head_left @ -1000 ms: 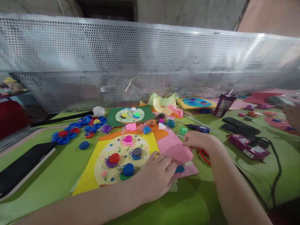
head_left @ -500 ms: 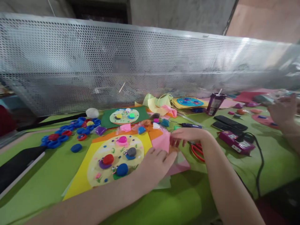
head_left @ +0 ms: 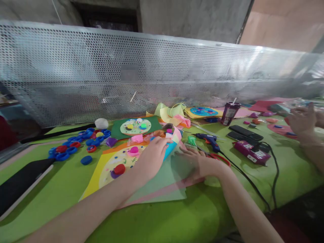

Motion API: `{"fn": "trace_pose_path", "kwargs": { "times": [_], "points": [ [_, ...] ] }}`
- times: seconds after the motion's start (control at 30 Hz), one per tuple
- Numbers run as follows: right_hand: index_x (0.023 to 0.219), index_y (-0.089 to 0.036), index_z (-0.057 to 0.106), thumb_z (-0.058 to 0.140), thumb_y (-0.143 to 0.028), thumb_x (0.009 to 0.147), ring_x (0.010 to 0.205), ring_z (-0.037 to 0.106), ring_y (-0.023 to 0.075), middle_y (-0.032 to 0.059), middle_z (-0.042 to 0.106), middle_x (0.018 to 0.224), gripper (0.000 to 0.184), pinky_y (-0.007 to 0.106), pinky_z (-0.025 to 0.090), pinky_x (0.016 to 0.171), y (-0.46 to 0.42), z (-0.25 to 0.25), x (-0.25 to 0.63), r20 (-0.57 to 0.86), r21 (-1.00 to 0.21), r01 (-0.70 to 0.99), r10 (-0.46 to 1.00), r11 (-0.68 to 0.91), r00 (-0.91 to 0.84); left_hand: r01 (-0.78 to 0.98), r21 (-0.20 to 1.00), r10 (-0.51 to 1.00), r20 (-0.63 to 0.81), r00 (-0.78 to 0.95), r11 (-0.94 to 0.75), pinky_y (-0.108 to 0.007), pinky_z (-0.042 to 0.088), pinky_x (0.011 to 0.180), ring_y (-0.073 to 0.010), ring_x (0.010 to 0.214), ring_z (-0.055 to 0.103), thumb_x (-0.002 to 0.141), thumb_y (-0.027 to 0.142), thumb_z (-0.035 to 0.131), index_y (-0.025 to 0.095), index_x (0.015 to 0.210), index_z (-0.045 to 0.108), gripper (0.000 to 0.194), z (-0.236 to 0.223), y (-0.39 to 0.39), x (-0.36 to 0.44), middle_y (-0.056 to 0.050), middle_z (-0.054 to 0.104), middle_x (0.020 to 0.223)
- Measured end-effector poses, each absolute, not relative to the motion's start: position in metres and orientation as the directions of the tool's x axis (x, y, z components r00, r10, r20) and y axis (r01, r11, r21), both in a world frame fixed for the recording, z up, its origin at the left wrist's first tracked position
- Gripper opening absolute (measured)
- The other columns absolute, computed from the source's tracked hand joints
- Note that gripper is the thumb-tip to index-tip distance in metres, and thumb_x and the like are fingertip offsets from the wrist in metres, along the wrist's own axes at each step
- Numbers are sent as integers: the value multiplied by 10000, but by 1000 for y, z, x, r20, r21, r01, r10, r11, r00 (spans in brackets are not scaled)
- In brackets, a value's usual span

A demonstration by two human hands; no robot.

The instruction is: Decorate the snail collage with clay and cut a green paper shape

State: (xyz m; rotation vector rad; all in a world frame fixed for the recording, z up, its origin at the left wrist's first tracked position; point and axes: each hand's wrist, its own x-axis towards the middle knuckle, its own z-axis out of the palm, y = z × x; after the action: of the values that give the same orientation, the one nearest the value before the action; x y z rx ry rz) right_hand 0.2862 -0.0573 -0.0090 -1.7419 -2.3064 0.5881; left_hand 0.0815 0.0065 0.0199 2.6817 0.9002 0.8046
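Note:
My left hand [head_left: 153, 157] is closed on the lifted edge of some coloured paper sheets. A blue part [head_left: 170, 150] and a curled pink corner [head_left: 177, 134] show at its fingertips. My right hand [head_left: 196, 163] lies with fingers stretched over the pale green sheet [head_left: 159, 185], its outline a little blurred. These sheets partly cover the yellow craft board [head_left: 93, 179], where a red bottle cap [head_left: 119, 169] and a pink one [head_left: 134, 150] sit on snail-like clay shapes. Red-handled scissors [head_left: 222, 158] rest just beyond my right hand.
Blue and red bottle caps [head_left: 62, 156] cluster at left, near a black phone-like slab [head_left: 22, 180]. A glue gun [head_left: 214, 143], a purple cup [head_left: 230, 113] and a purple power box [head_left: 251, 152] with a cord stand right. Another person's hand [head_left: 302, 121] is at far right.
My left hand has moved up and taken the edge of the sheets. The pale green sheet is now uncovered and spreads over part of the yellow board. My right hand has flattened out.

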Motion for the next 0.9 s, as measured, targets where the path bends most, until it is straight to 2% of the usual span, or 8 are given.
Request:
{"fn": "trace_pose_path", "kwargs": {
  "times": [0.07,0.13,0.2,0.33,0.47,0.63,0.8,0.9],
  "points": [
    [1369,-301,325,644,-492,678,1324,169,378,97,265,1459,785,605,143,1002,-66,-20,284,-96,-418,875,946,244,-309,517,383,643,434,631,-766,-365,432,882,-197,1042,527,910,153,371,190,1089,542,250,23,9,80,-68,575,1093],
    [1374,-329,303,619,-524,701,1329,172,359,68,280,1453,769,608,131,1010,-69,-26,283,-65,-412,872,946,265,-318,525,397,658,436,614,-753,-378,427,889,-202,1039,529,906,159,384,180,1095,545,249,26,11,79,-75,577,1088],
    [1341,-315,377,626,-510,709,1312,238,343,66,369,1410,707,591,160,1015,-68,-27,282,0,-386,874,947,296,-321,524,397,658,442,610,-753,-389,425,887,-210,1032,531,903,153,386,164,1099,548,254,28,12,78,-86,581,1078],
    [1071,-232,643,493,-340,859,1145,498,251,82,646,1116,282,448,337,965,-63,-26,275,176,-307,863,915,401,-363,511,398,648,451,614,-762,-375,422,890,-209,1027,536,894,130,390,148,1077,562,252,31,12,77,-92,596,1062],
    [886,-194,692,397,-277,908,942,596,212,88,703,876,308,378,431,824,-73,-24,268,396,-219,848,838,483,-374,487,403,631,454,629,-775,-363,434,874,-210,1012,549,883,126,402,148,1049,568,236,26,15,77,-94,610,1047],
    [899,-243,662,539,-163,833,738,616,179,11,700,718,160,345,440,687,-93,1,267,825,102,853,436,512,-360,422,430,587,398,704,-798,-305,473,795,-186,908,603,862,174,459,156,975,600,181,22,19,73,-73,641,987],
    [907,-354,640,595,-164,800,840,615,210,-51,716,769,223,389,390,777,-90,65,250,773,376,889,440,263,-457,282,637,531,238,813,-717,-258,502,700,-189,935,620,837,492,464,218,1110,552,397,50,2,54,-52,626,1113],
    [957,-355,621,527,-167,841,957,583,228,-38,705,849,240,427,345,871,-78,95,230,750,456,875,460,163,-476,206,695,435,169,884,-689,-241,495,619,-187,810,649,772,418,570,226,1001,605,301,69,-6,42,-24,682,972]
  ]
}}
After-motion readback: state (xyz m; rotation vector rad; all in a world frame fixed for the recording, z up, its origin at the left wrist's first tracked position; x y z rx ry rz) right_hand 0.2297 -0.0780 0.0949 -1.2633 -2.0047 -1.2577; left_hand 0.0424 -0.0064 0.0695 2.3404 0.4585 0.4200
